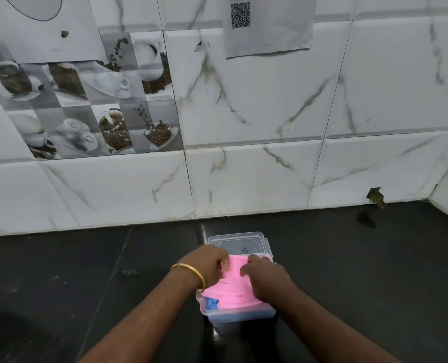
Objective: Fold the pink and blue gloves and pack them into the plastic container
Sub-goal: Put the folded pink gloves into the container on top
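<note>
A dark, glossy tabletop (348,271) runs to a wall of white marble-patterned tiles (257,100). On the wall's left side sits a panel of coffee-cup picture tiles (92,100). Higher up, near the middle, hangs a creased sheet of paper with a QR code (267,24). A chipped hole (375,196) breaks the tile where the wall meets the tabletop's far right corner.

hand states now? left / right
Left hand: closed, gripping the pink rubber glove in the clear plastic container.
Right hand: curled, pressing on it; grip unclear.

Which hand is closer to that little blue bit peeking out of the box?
Left. The left hand presses the pink glove just above the blue glove; the right hand sits farther across the container.
</note>
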A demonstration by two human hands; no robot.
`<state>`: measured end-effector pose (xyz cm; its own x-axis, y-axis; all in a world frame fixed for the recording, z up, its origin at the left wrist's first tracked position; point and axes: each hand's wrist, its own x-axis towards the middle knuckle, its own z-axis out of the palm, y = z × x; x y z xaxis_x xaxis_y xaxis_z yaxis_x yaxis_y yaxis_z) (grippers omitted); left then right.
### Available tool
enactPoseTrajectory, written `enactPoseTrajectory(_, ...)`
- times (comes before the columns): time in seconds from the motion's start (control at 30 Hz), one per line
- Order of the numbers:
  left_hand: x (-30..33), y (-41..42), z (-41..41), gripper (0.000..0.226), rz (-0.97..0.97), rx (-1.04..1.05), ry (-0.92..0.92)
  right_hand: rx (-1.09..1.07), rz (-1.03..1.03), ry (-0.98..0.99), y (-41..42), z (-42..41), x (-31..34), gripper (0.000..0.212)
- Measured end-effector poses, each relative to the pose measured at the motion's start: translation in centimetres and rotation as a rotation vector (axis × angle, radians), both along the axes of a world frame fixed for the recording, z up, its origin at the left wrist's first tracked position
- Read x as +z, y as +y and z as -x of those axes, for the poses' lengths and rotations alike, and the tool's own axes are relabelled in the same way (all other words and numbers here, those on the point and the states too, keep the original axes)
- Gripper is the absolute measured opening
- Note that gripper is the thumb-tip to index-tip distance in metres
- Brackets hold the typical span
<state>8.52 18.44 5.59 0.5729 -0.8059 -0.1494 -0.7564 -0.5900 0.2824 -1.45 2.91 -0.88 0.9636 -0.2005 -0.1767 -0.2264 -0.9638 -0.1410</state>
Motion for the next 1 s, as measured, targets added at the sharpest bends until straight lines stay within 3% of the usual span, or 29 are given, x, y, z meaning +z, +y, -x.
enactPoseTrajectory(0.17,-3.2,-3.2,-0.9,0.047,-0.355,-0.093,0.013,-0.01,-0.003,0.022,0.0,-0.3,0.4,0.042)
enactPoseTrajectory(0.43,-5.4,-4.4,-0.4,0.066,-0.402,-0.135,-0.008,0.011,0.039,0.098,0.4,-0.9,0.0,0.036)
enactPoseTrajectory(0.67,-6.7,-4.4,-1.4,0.061,-0.364,-0.169,0.136,0.032,0.068,0.163,0.7,-1.8,-0.3,0.033)
enactPoseTrajectory(0.83,-7.3,-4.8,-1.9,0.063,-0.402,-0.216,0.147,0.05,0.077,0.187,0.7,-2.1,-1.1,0.035)
enactPoseTrajectory(1.0,-7.9,-4.5,-1.8,0.051,-0.32,-0.251,0.138,0.05,0.041,0.176,0.8,-1.7,-1.6,0.032)
